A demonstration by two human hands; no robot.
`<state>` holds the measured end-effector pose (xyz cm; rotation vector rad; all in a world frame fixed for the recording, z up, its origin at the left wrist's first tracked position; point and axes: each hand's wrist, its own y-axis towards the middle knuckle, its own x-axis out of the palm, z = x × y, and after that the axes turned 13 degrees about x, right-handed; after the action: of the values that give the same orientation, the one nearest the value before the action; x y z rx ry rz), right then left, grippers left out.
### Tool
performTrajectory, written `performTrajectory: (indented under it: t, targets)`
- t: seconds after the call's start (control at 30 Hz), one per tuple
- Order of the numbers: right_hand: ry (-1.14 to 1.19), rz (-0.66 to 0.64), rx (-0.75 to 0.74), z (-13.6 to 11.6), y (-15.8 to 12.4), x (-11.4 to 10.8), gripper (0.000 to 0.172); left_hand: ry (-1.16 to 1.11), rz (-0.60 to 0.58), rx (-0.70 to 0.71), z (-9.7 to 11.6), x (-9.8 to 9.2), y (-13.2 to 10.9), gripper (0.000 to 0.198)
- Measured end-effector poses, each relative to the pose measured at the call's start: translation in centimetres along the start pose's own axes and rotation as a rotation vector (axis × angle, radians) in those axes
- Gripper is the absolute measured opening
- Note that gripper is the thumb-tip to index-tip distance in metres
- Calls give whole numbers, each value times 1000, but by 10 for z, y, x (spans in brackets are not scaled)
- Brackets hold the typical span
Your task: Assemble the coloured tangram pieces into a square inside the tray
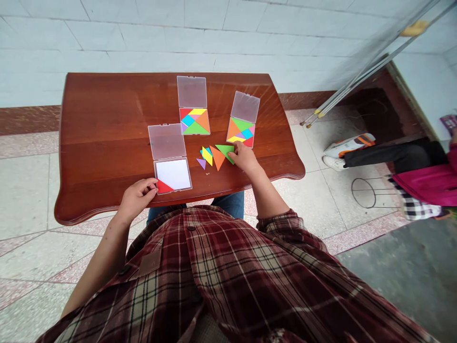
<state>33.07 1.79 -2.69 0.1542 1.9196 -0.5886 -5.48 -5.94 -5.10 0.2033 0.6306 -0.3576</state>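
A hinged clear tangram box (pixel 190 176) lies with its lid back near the front edge of the table. Inside, a red triangle (pixel 163 186) sits in the lower left corner on a white base. My left hand (pixel 137 197) has its fingers curled, with thumb and forefinger at the box's left edge beside the red piece. To the right, my right hand (pixel 244 157) pinches the right side of a green triangle (pixel 224 150). Next to that piece lie an orange triangle (pixel 217 159), a yellow parallelogram (pixel 207 156), a mostly covered blue piece (pixel 202 152) and a small purple triangle (pixel 202 163).
Two more open tangram boxes, one at the back middle (pixel 194 121) and one at the right (pixel 241 131), hold full coloured sets. The brown table (pixel 107 124) stands by a white wall. Metal crutches (pixel 352 81) lean at right, near another person's leg (pixel 371 157).
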Motion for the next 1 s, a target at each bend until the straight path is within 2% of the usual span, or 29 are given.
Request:
performTrajectory:
  t: [0.2, 0.3, 0.4, 0.53, 0.8, 1.0]
  targets:
    - [-66, 91, -23, -12, -8, -3, 37, 7, 3, 1, 1, -1, 0, 32]
    - [-19, 7, -187, -19, -12, 2, 40, -2, -5, -1, 2, -1, 0, 33]
    - [-71, -87, -274, -28, -17, 9, 53, -5, -3, -13, 6, -1, 1, 33]
    - [-174, -141, -242, -38, -24, 10, 64, -17, 18, -41, 11, -2, 2, 33]
    - [-201, -89, -124, -41, -35, 6, 62, -20, 14, -36, 8, -1, 2, 35]
    - [-218, -112, -69, -44, -36, 8, 54, -11, 20, -33, 9, 0, 2, 34]
